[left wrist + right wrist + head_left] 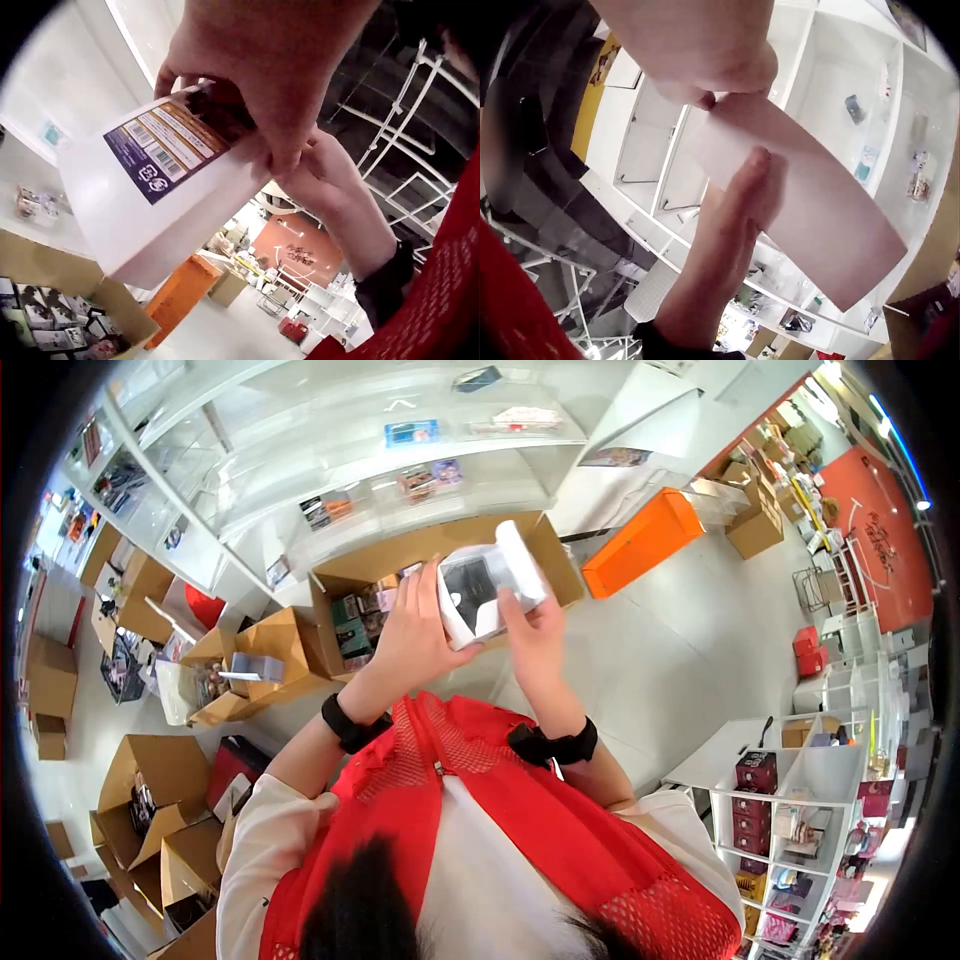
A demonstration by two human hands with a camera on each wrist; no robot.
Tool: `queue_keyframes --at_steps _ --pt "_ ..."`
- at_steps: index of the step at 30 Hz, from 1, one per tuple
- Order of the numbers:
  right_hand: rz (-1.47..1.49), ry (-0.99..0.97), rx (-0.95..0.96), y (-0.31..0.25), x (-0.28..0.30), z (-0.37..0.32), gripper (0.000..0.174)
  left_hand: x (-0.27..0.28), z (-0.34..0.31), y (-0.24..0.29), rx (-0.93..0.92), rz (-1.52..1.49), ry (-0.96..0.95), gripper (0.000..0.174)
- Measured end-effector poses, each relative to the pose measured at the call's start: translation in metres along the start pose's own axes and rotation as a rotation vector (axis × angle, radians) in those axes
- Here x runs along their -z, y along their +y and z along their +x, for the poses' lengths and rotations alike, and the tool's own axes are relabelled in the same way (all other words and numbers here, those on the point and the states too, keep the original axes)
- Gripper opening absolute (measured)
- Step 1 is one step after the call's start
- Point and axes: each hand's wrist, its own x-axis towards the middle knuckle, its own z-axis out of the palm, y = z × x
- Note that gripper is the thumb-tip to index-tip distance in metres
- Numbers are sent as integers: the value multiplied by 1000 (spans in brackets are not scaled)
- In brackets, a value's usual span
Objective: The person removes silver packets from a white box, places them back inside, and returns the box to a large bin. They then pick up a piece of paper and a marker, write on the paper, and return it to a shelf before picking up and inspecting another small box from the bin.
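A white box (456,622) is held up in front of the body, its top open and something dark (470,592) inside. My left hand (408,635) grips its left side, with the thumb along the near edge. My right hand (535,635) holds the other side, thumb at the opening beside a raised white flap (518,560). In the left wrist view the box (161,217) shows a purple and orange barcode label (161,150), the left hand (255,67) above it. One plain side of the box (817,202) fills the middle of the right wrist view, below the right hand (697,45).
Beneath the box stands a large carton (555,560) holding small packages. White shelves (480,445) with a few packets are behind it. An orange bin (645,545) is on the right. More open cartons (180,800) stand at left, and a white shelf unit (835,775) at lower right.
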Motion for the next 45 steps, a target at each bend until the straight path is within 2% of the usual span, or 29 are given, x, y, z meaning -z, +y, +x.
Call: queue_keyframes --at_steps 2,3,6,7,10,11,14,17,19,20,22,23,24,26,27,30,31,33,37,40,45 --pt "-255 -4 120 10 19 10 49 -19 8 11 4 -33 -24 100" --pt "-213 82 36 -2 20 14 42 -23 11 16 16 -26 -62 103" --pt "-371 176 197 16 46 29 38 -42 18 18 -26 -11 -67 101" --pt "-337 190 139 20 53 33 32 -44 22 21 -52 -17 -83 100" --pt "387 145 -256 13 62 38 30 -47 33 29 -117 -30 -133 97" --pt "485 111 -253 12 65 40 29 -49 37 29 -130 -29 -141 96" --pt "606 259 -246 18 74 50 30 -58 46 28 -200 -68 -126 95" --pt "410 435 -210 22 71 53 27 -72 50 22 -361 -53 3 96" --pt "115 548 -197 23 65 54 21 -56 60 27 -228 -132 -133 95" --pt "65 547 -168 24 62 54 21 -50 64 28 -158 -169 -200 94" --pt "-34 535 -109 24 55 54 21 -50 66 15 -253 -131 -183 89" --pt "-183 453 -210 17 53 53 26 -52 67 7 -305 -148 -177 87" --pt "-226 363 -95 18 49 54 30 -51 67 0 -355 -164 -171 85" --pt "-305 181 131 23 41 57 39 -43 67 -9 -302 -143 -195 81" --pt "-279 -34 128 17 40 57 49 -39 67 -13 -275 -131 -205 79" --pt "8 -333 71 9 35 60 49 -26 68 -20 -191 -177 -196 76" --pt "-94 -374 139 9 35 63 49 -26 68 -27 -168 -161 -229 83" --pt "-299 -452 275 11 32 70 48 -22 68 -31 -133 -191 -177 90" --pt "-370 -388 255 17 16 75 44 -20 69 -41 -129 -206 -63 103" --pt "-433 -399 255 22 12 76 41 -13 69 -43 -56 -278 -86 104" --pt "-347 -427 276 35 8 72 45 -1 74 -48 -73 -179 -161 102"
